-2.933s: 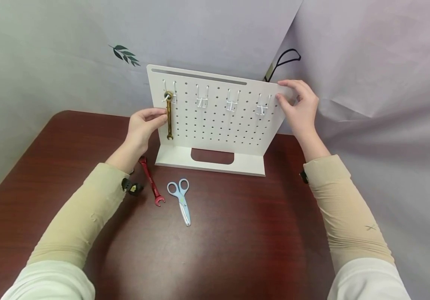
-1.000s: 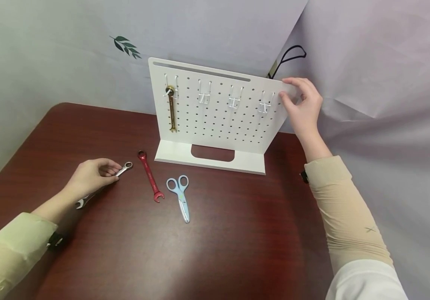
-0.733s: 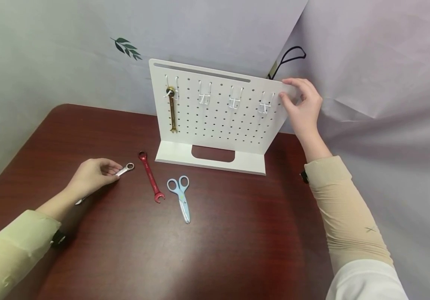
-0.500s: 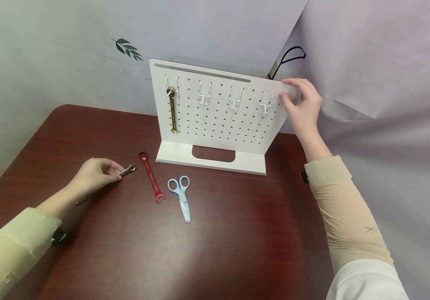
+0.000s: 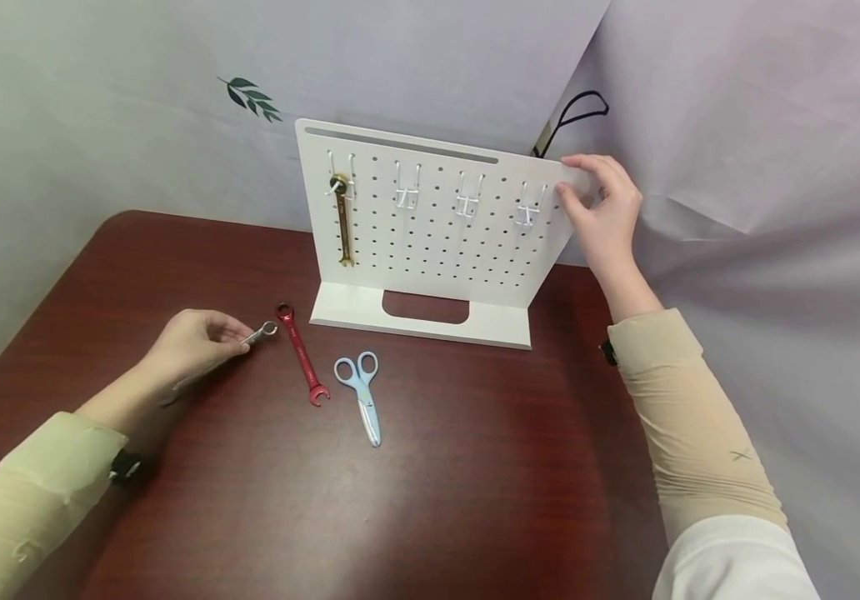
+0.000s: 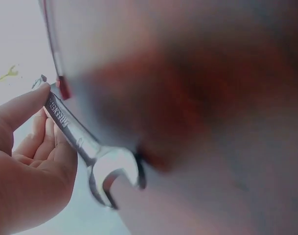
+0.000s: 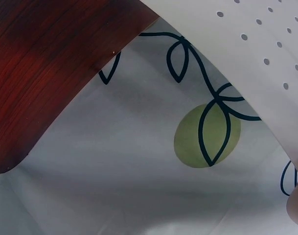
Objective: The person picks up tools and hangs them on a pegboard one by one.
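In the head view my left hand [image 5: 193,343] pinches a silver combination wrench [image 5: 260,333] between thumb and fingers, its ring end pointing toward the red wrench. The left wrist view shows the open-end jaw of that silver wrench [image 6: 112,169] sticking out past the palm. My right hand [image 5: 604,212] grips the upper right corner of a white pegboard [image 5: 430,250] standing on the table. A gold wrench [image 5: 343,225] hangs by its ring from the leftmost white hook. Three more hooks [image 5: 466,196] on the board hold nothing.
On the dark red table [image 5: 430,467] lie a red wrench [image 5: 301,354] and, to its right, light blue scissors [image 5: 360,396], both in front of the board. Behind the pegboard hangs a pale patterned cloth [image 5: 415,67], also along the right side.
My left hand left the gold wrench and board, went down left and took hold of the silver wrench, which has since risen slightly and turned. My right hand stays on the board's corner.
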`<move>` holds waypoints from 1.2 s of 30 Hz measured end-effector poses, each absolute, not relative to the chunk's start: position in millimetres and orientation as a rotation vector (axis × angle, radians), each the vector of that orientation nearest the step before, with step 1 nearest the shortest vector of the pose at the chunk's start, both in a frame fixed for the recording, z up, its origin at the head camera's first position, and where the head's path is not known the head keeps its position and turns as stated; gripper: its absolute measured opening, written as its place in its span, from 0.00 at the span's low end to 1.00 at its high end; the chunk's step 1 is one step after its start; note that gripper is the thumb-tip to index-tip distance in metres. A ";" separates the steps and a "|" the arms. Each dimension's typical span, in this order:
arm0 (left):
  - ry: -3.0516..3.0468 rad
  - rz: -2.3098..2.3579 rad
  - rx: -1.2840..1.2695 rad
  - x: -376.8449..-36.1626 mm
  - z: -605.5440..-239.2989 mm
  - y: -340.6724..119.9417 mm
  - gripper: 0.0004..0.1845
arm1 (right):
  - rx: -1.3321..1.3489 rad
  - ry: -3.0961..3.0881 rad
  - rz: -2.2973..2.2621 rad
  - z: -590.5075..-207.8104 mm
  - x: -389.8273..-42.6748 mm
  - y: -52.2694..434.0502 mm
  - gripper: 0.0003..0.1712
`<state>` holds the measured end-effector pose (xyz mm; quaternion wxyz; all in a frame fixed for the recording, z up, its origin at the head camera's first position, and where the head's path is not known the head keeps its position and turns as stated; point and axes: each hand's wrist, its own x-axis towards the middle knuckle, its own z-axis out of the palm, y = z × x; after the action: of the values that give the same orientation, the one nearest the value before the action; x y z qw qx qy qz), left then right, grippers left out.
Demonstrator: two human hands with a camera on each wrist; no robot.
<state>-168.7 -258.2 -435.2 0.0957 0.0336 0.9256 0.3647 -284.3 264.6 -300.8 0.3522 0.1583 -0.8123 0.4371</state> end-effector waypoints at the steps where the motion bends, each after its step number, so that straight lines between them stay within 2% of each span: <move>1: 2.755 1.084 0.118 -170.4 -433.8 -257.2 0.10 | 0.410 -2.102 1.129 -300.5 -284.4 264.2 0.14; 11: 2.806 1.222 0.222 -180.0 -408.6 -227.7 0.12 | 0.420 -2.107 1.117 -298.5 -286.7 261.8 0.14; 21: 2.599 1.667 0.157 -193.2 -384.2 -180.8 0.15 | 0.396 -2.123 1.111 -298.4 -284.3 262.2 0.14; 29: 2.356 1.947 0.132 -205.4 -366.4 -141.9 0.07 | 0.385 -2.126 1.128 -299.6 -282.5 263.1 0.15; 36: 2.296 2.029 0.188 -219.2 -353.2 -115.4 0.08 | 0.392 -2.116 1.124 -299.4 -282.2 263.5 0.14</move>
<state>-219.2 -115.4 -353.2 0.0357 0.0612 0.7474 0.6606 -282.2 263.5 -299.4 0.3495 0.1514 -0.8165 0.4339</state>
